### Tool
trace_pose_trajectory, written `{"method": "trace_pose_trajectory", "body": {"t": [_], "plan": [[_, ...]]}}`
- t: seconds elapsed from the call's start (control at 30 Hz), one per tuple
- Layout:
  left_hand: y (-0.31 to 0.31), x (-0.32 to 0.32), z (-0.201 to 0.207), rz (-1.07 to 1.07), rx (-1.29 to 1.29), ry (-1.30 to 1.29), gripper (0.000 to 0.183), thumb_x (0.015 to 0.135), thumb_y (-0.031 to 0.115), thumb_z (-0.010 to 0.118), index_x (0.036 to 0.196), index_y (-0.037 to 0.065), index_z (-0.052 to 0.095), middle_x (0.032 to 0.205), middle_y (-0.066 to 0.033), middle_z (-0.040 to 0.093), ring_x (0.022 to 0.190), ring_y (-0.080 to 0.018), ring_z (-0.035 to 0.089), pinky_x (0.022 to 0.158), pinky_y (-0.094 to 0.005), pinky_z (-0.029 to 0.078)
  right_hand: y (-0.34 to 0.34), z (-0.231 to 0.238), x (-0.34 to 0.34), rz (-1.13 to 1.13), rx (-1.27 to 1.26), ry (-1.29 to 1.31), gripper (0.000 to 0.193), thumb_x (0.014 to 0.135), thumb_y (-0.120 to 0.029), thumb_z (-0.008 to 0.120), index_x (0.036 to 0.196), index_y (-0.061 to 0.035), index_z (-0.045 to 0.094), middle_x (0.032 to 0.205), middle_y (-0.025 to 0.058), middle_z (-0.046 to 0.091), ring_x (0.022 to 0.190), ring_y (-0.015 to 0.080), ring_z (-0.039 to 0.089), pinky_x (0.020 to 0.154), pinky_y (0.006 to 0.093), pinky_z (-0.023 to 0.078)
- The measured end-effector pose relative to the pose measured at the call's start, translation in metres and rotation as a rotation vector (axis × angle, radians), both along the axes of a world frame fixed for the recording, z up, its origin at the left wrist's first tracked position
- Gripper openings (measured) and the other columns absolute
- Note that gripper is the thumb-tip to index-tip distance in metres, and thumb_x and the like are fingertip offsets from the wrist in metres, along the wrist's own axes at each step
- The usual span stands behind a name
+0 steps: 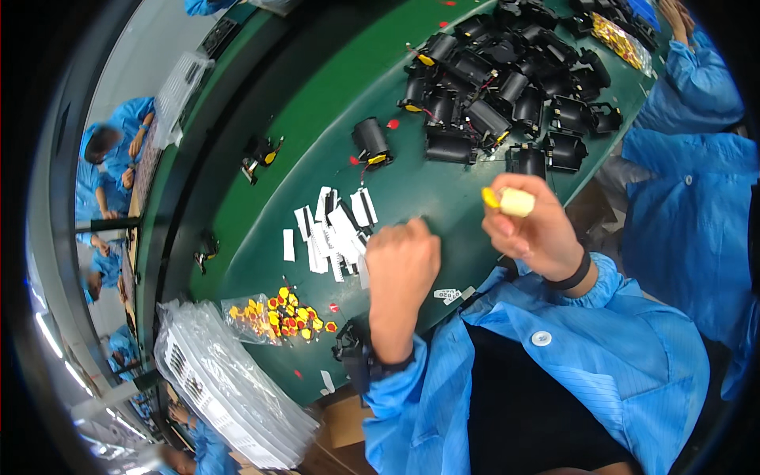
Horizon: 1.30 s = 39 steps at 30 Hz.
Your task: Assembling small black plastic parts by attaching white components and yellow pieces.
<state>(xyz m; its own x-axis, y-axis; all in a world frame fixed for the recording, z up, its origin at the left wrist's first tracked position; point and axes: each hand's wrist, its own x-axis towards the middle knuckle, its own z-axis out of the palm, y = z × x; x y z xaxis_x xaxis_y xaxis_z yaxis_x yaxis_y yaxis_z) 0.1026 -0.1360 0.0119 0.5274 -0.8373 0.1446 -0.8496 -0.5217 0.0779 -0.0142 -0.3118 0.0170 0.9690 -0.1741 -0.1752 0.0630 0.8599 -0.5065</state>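
Observation:
My right hand (pixel 526 229) is raised over the table's near edge, its thumb and fingers pinching a small yellow piece (pixel 491 197). A cream-coloured cover, seemingly a finger cot (pixel 517 203), sits beside the yellow piece on a fingertip. Low over the green table, my left hand (pixel 404 257) is closed with its back up; its fingertips and anything in them are hidden. Just left of it lies a loose pile of white strips (pixel 336 233), some with black bands. Nearer me on the left are small yellow and red pieces (pixel 289 315), partly on a clear bag.
Black plastic housings (pixel 487 119) with wires are heaped at the far right; one housing (pixel 370 141) lies apart. Stacked clear trays (pixel 229 388) stand at the left edge. White labels (pixel 448 295) lie near my body. A co-worker's sleeve (pixel 697 83) is at right.

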Motion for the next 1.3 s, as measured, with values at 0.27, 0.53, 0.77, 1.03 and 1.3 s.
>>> {"method": "trace_pose_trajectory", "body": {"t": [0.27,0.53,0.77,1.03,1.3], "plan": [[0.037,-0.031,0.043,0.121,-0.152,0.11,0.03,0.091,0.029,0.066,0.071,0.008,0.061,0.06,-0.0113,0.06,0.054,-0.0267,0.062,0.049,-0.039,0.045,0.001,0.01,-0.003,0.045,-0.523,0.037,0.016,0.094,-0.014,0.061,0.092,0.0018,0.058,0.064,0.008,0.057,0.044,0.0086,0.046,0.04,0.0214,0.032],[0.188,-0.068,0.03,0.912,-0.447,0.66,0.023,0.084,0.014,0.078,0.083,-0.001,0.06,0.06,-0.0064,0.053,0.049,-0.012,0.044,0.047,-0.0315,0.035,0.02,-0.004,0.005,0.424,-0.685,-0.059,0.012,0.093,-0.009,0.063,0.095,0.0026,0.06,0.071,0.0029,0.059,0.052,0.0043,0.05,0.045,0.0204,0.037],[0.156,-0.064,0.016,0.673,-0.668,1.154,0.013,0.092,0.007,0.069,0.089,0.0,0.059,0.059,0.0021,0.051,0.053,-0.0025,0.041,0.047,-0.0235,0.031,0.078,0.004,0.021,0.602,-0.832,-0.303,0.01,0.092,-0.007,0.064,0.096,0.0016,0.06,0.079,0.0035,0.061,0.069,0.0078,0.056,0.063,0.0248,0.048],[0.102,-0.052,0.021,0.383,-0.71,1.196,0.025,0.08,0.0,0.078,0.096,-0.001,0.058,0.064,0.0019,0.058,0.056,0.0012,0.048,0.046,-0.0202,0.035,0.069,0.004,0.026,0.485,-0.968,-0.327,0.016,0.092,-0.012,0.066,0.091,0.0018,0.059,0.074,0.0083,0.061,0.066,0.0161,0.06,0.06,0.0302,0.047],[0.091,-0.039,0.021,0.232,-0.53,1.124,0.028,0.077,-0.001,0.078,0.097,-0.001,0.059,0.053,-0.0028,0.049,0.046,-0.003,0.047,0.043,-0.0241,0.034,0.054,0.014,0.024,0.413,-1.282,-0.376,0.01,0.084,-0.005,0.066,0.081,0.0018,0.059,0.066,0.0158,0.06,0.061,0.0326,0.06,0.057,0.0394,0.044]]}}
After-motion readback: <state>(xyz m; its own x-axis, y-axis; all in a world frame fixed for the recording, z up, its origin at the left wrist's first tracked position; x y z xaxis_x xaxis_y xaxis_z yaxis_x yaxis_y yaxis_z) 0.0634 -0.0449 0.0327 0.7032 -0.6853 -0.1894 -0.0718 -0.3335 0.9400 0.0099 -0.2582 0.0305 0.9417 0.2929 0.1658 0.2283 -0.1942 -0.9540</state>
